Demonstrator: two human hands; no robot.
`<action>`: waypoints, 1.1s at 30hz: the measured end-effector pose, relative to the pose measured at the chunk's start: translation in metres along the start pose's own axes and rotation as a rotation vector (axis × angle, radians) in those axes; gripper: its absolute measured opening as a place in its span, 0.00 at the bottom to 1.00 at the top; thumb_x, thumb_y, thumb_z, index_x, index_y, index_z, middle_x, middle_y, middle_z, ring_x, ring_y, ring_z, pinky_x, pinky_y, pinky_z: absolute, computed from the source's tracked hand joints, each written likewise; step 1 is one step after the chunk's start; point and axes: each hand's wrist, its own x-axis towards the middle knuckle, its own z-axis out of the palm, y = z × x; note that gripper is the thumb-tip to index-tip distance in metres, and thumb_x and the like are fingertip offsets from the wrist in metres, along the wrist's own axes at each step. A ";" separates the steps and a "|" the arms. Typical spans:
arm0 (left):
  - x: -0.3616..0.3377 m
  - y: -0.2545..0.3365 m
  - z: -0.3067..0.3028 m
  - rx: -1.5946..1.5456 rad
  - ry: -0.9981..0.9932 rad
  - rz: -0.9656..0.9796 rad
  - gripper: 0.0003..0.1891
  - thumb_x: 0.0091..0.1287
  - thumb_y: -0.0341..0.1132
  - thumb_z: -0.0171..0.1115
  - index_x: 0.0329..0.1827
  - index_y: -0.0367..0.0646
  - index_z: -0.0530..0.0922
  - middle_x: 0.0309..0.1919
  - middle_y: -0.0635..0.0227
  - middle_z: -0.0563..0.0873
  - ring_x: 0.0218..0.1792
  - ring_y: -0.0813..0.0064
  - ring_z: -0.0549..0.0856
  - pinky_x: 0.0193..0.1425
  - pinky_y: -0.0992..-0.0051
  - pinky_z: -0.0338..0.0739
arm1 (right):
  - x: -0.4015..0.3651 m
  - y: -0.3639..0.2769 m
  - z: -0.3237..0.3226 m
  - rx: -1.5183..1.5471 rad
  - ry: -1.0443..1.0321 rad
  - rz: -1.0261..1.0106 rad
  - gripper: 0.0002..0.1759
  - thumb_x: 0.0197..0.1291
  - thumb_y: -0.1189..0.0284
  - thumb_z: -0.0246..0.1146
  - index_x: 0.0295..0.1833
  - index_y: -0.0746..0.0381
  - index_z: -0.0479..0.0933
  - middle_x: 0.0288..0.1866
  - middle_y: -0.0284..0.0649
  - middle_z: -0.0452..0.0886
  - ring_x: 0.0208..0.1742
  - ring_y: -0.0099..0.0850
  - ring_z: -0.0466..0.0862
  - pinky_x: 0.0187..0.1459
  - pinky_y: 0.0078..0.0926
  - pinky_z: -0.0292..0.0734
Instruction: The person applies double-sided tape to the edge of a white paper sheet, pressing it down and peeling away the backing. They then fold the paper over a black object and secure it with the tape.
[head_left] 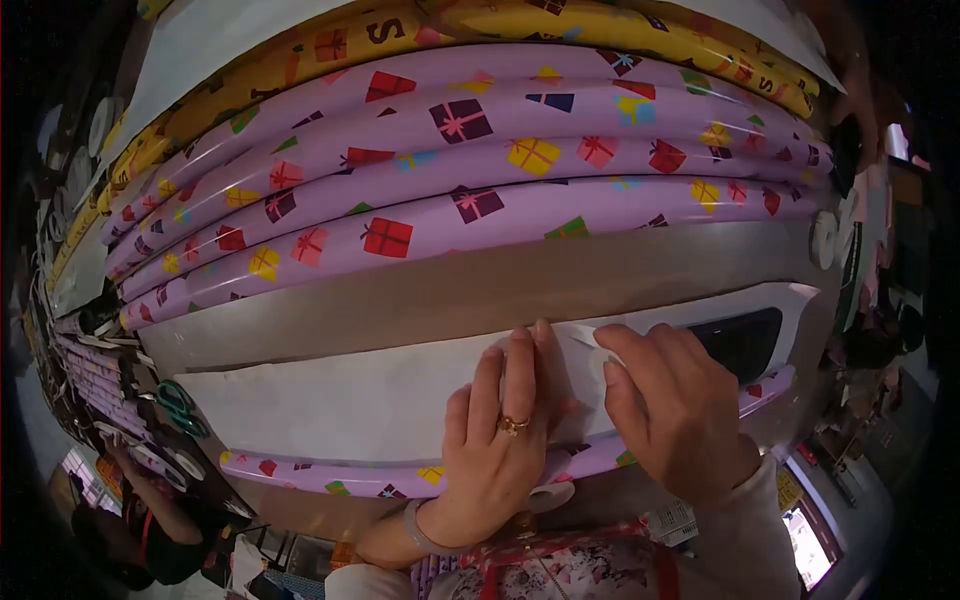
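A long white sheet (330, 405) lies across the table, with a purple gift-print roll (330, 475) along its near edge. My left hand (500, 425), with a ring and a bracelet, presses on the sheet, its fingers stretched out. To its right, my right hand (675, 405) has thumb and forefinger pinched together at a small pale piece of the sheet, too small to make out. Beside that hand a dark phone-like object (740, 342) rests on the sheet. Green-handled scissors (180, 408) lie by the sheet's left end.
Several purple gift-print rolls (450, 215) lie side by side across the table (400, 315), with yellow rolls (400, 35) behind them. A white tape roll (824, 240) sits at the right. Another person's arm (160, 500) is at the lower left, near more rolls (105, 385).
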 end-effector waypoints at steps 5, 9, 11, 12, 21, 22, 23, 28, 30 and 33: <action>0.001 -0.004 0.003 -0.031 0.008 0.048 0.34 0.61 0.45 0.67 0.68 0.36 0.72 0.65 0.64 0.67 0.62 0.64 0.71 0.57 0.65 0.72 | -0.004 -0.002 -0.002 -0.022 0.006 -0.006 0.19 0.50 0.76 0.67 0.51 0.62 0.79 0.28 0.37 0.70 0.29 0.33 0.75 0.28 0.29 0.73; 0.002 -0.002 0.003 0.027 0.019 0.049 0.34 0.61 0.46 0.66 0.68 0.36 0.72 0.65 0.63 0.68 0.63 0.64 0.71 0.57 0.66 0.72 | -0.004 -0.001 -0.003 -0.035 -0.001 0.000 0.19 0.50 0.75 0.67 0.51 0.62 0.79 0.28 0.37 0.70 0.29 0.32 0.75 0.28 0.28 0.73; 0.002 -0.002 0.003 0.040 0.021 0.048 0.34 0.62 0.47 0.66 0.69 0.37 0.72 0.65 0.63 0.68 0.63 0.64 0.72 0.57 0.66 0.72 | -0.004 0.000 -0.002 -0.037 0.005 -0.003 0.19 0.50 0.75 0.67 0.51 0.62 0.79 0.28 0.37 0.70 0.29 0.32 0.75 0.28 0.28 0.73; 0.002 -0.001 0.003 0.055 0.028 0.052 0.34 0.62 0.47 0.66 0.69 0.38 0.72 0.65 0.63 0.68 0.62 0.64 0.72 0.57 0.65 0.72 | -0.004 0.000 -0.001 -0.042 0.007 -0.005 0.19 0.50 0.75 0.66 0.50 0.62 0.79 0.28 0.37 0.70 0.29 0.32 0.76 0.28 0.27 0.73; 0.001 0.000 0.006 0.123 0.058 0.069 0.28 0.67 0.48 0.61 0.70 0.51 0.74 0.66 0.63 0.68 0.61 0.65 0.72 0.55 0.66 0.74 | -0.001 0.001 -0.001 -0.032 0.008 0.003 0.18 0.50 0.76 0.66 0.50 0.62 0.79 0.29 0.37 0.71 0.29 0.32 0.77 0.28 0.28 0.74; 0.000 0.000 0.007 0.109 0.057 0.062 0.31 0.64 0.50 0.64 0.70 0.51 0.73 0.66 0.63 0.69 0.61 0.63 0.73 0.56 0.62 0.72 | 0.000 0.001 -0.001 -0.020 0.007 0.008 0.18 0.51 0.76 0.66 0.49 0.62 0.79 0.29 0.37 0.71 0.30 0.33 0.77 0.28 0.28 0.75; 0.000 0.000 0.007 0.109 0.057 0.061 0.31 0.64 0.50 0.64 0.70 0.51 0.73 0.66 0.63 0.69 0.61 0.63 0.73 0.56 0.62 0.72 | 0.000 0.001 0.000 -0.020 0.007 0.007 0.18 0.51 0.76 0.66 0.49 0.62 0.79 0.29 0.37 0.71 0.30 0.33 0.77 0.28 0.28 0.75; -0.001 -0.001 0.009 0.105 0.073 0.057 0.29 0.66 0.51 0.62 0.69 0.52 0.74 0.66 0.63 0.68 0.60 0.63 0.74 0.56 0.62 0.72 | 0.002 0.001 0.001 -0.004 0.017 0.024 0.16 0.51 0.76 0.65 0.49 0.62 0.78 0.30 0.39 0.74 0.30 0.35 0.79 0.30 0.29 0.77; 0.000 -0.001 0.009 0.106 0.074 0.055 0.29 0.66 0.51 0.62 0.69 0.53 0.75 0.66 0.63 0.68 0.60 0.63 0.74 0.56 0.62 0.72 | 0.003 0.004 -0.001 0.043 -0.003 0.019 0.17 0.52 0.76 0.65 0.50 0.63 0.77 0.31 0.39 0.75 0.31 0.36 0.80 0.30 0.30 0.77; 0.000 -0.001 0.008 0.100 0.074 0.056 0.29 0.66 0.52 0.62 0.69 0.53 0.75 0.66 0.63 0.68 0.60 0.63 0.74 0.55 0.63 0.72 | 0.003 0.005 -0.004 0.106 -0.045 0.015 0.19 0.55 0.76 0.64 0.54 0.64 0.75 0.35 0.41 0.78 0.33 0.38 0.82 0.32 0.31 0.79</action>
